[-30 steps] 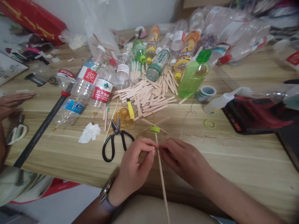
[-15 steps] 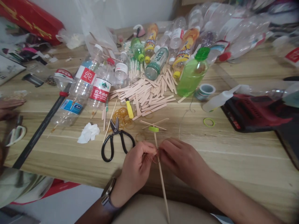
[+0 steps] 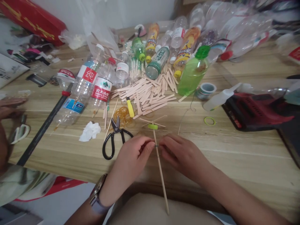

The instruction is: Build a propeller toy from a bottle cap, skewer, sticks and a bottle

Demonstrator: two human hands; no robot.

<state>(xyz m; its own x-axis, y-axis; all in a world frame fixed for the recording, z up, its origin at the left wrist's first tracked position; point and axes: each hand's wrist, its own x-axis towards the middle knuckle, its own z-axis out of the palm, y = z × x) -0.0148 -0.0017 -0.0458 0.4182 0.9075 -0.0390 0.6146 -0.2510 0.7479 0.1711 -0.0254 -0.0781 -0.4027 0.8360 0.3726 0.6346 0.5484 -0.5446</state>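
Wooden stick (image 3: pixel 161 175) pokes past the wood-grain bench (image 3: pixel 246 153) edge, bottles (image 3: pixel 193 76) and pale wall (image 3: pixel 150 14) behind. Skinny thing, lime-green ring (image 3: pixel 152 126) up top; left hand (image 3: pixel 136 153) and right hand (image 3: pixel 184 153) fingers pinch a thin dark strand (image 3: pixel 157 146) there.

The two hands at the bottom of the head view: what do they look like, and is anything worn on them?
Both are ordinary human hands without gloves. Above the left hand, the wrist carries a watch with a dark, metallic-looking case and a greyish-purple strap. The right hand has no watch, and no sleeve shows on either forearm.
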